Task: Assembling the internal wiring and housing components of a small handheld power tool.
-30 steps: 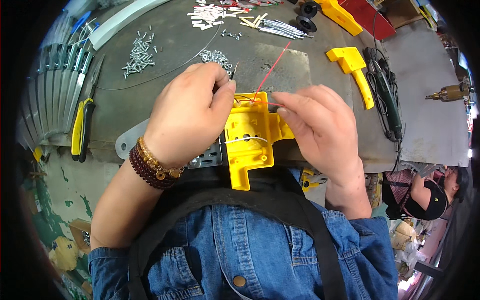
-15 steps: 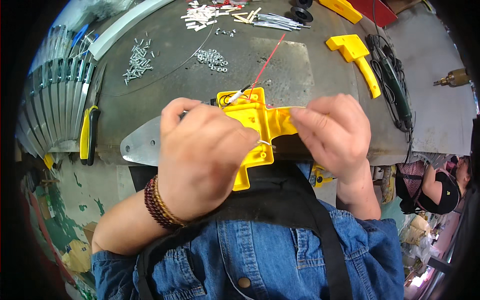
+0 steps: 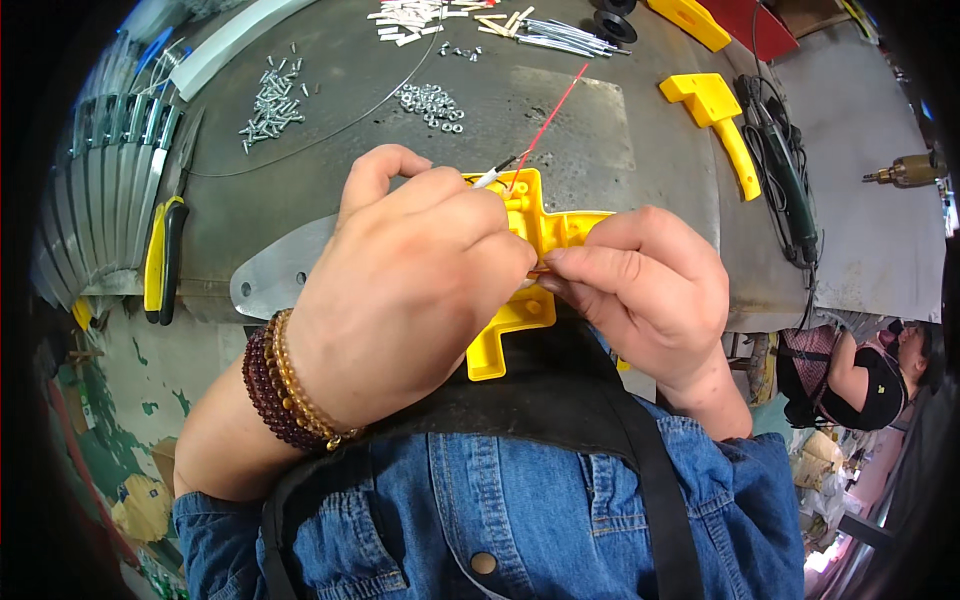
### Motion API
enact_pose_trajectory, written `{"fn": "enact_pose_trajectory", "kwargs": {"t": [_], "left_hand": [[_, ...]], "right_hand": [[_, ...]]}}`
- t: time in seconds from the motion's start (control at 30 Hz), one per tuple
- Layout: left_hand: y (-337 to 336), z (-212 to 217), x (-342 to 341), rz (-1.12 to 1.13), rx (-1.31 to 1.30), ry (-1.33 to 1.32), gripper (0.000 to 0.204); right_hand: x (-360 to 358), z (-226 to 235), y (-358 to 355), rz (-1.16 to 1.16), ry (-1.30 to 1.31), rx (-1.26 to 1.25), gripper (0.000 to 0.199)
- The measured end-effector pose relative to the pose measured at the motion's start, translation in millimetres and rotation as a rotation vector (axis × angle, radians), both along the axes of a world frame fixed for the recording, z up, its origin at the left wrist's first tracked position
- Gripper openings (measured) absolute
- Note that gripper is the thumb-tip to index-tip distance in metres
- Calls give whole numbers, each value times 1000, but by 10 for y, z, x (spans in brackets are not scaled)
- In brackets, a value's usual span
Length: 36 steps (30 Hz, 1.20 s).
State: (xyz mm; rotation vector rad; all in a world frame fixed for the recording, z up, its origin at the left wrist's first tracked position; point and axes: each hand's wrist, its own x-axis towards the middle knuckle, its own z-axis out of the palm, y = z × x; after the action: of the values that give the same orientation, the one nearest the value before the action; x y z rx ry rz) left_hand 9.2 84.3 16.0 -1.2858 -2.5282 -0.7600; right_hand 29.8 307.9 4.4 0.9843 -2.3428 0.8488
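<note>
A yellow plastic housing half (image 3: 530,250), shaped like a pistol grip, is held at the near edge of a grey metal workbench (image 3: 330,180). My left hand (image 3: 400,290) covers its left side and grips it. My right hand (image 3: 645,285) pinches something small at the housing's right side, fingertips meeting those of the left hand. A red wire (image 3: 550,115) and a white-tipped wire (image 3: 492,177) stick out from the housing's top toward the far side.
Screws (image 3: 272,103), nuts (image 3: 432,102), white and metal parts (image 3: 470,18), another yellow housing half (image 3: 722,125), a black corded tool (image 3: 785,180), yellow-handled pliers (image 3: 163,258), metal blades (image 3: 110,185) and a flat plate (image 3: 275,275) lie on the bench. A person (image 3: 855,375) crouches at right.
My left hand has slid further over the housing, hiding more of it. The right hand's fingers have closed in against the left fingertips. The view has tilted slightly.
</note>
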Motion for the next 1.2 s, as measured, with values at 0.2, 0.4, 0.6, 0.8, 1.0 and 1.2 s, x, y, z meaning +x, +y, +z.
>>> {"fn": "enact_pose_trajectory", "kwargs": {"t": [0.2, 0.4, 0.6, 0.8, 1.0, 1.2], "left_hand": [[11, 25, 10, 30, -39, 50, 9], [14, 24, 10, 70, -43, 103, 11], [11, -65, 54, 99, 7, 166, 13], [67, -1, 40, 80, 67, 183, 14], [61, 26, -53, -6, -19, 141, 14], [115, -50, -31, 36, 91, 132, 17]], "right_hand": [[13, 50, -2, -11, -129, -18, 24], [83, 89, -39, -55, -254, -68, 16], [179, 133, -144, -117, -540, -186, 7], [177, 112, -127, -107, -658, -207, 3], [154, 120, -129, -74, -595, -110, 7], [140, 127, -154, -95, -738, -183, 15]]}}
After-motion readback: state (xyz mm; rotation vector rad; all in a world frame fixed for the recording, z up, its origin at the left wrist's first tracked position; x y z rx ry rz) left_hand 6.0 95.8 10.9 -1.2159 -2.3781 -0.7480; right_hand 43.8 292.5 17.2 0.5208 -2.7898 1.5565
